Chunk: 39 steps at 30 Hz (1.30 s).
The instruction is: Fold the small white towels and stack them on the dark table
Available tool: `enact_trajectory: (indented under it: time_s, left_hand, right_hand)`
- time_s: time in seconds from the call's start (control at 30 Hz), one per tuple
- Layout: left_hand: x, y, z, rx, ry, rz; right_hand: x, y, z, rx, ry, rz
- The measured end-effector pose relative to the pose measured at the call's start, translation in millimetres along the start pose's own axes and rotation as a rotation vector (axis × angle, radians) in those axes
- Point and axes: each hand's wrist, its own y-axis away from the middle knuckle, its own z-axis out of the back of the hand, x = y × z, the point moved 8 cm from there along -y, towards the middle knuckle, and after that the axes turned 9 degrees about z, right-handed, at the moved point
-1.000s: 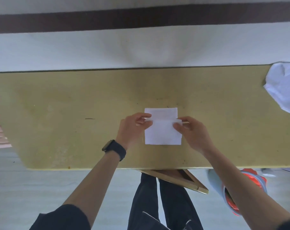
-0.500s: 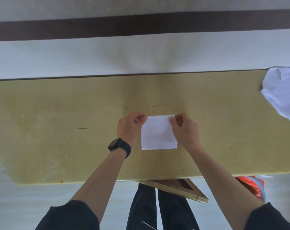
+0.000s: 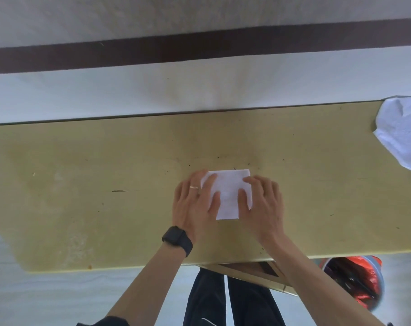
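Note:
A small white towel point(image 3: 228, 191), folded into a compact rectangle, lies flat on the yellowish table point(image 3: 105, 184) in front of me. My left hand point(image 3: 196, 203) rests flat on the towel's left side with straight fingers. My right hand point(image 3: 262, 203) presses flat on its right side in the same way. The towel's side edges are hidden under my fingers. A heap of unfolded white towels point(image 3: 402, 132) sits at the table's far right edge.
The table's near edge runs just below my wrists, its far edge against a white wall. A red and blue bin point(image 3: 355, 281) stands on the floor at lower right. A wooden frame point(image 3: 251, 271) pokes out under the table by my legs.
The near half of the towel was folded away from me onto the far half. My hands then let go of its corners and now lie flat on it.

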Motion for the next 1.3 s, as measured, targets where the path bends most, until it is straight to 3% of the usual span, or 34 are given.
enact_trajectory:
  time_s: [0.1,0.27,0.57,0.77,0.83,0.93,1.03,1.3]
  left_hand:
    - [-2,12,-27,0.122,-0.105,-0.072]
    - [9,4,-46,0.297,-0.113,-0.027]
    - [9,86,-42,0.315,-0.06,0.011]
    - [9,114,-30,0.339,0.005,0.075]
    - [14,109,-16,0.314,0.03,0.238]
    - [28,103,-2,0.345,0.056,0.634]
    - [33,105,-7,0.383,0.235,0.912]
    - [29,97,-12,0.461,0.4,1.095]
  right_hand:
    - [9,13,-28,0.155,0.087,0.124]
    - [-6,17,-54,0.321,0.144,0.103]
    - [7,90,-42,0.349,0.147,0.128]
    - [16,115,-25,0.319,0.023,0.109]
    - [9,112,-12,0.257,-0.054,-0.034]
    - [-6,107,-2,0.269,-0.165,-0.411]
    - [-7,99,-6,0.295,-0.258,-0.642]
    - [-2,90,-13,0.312,-0.443,-0.864]
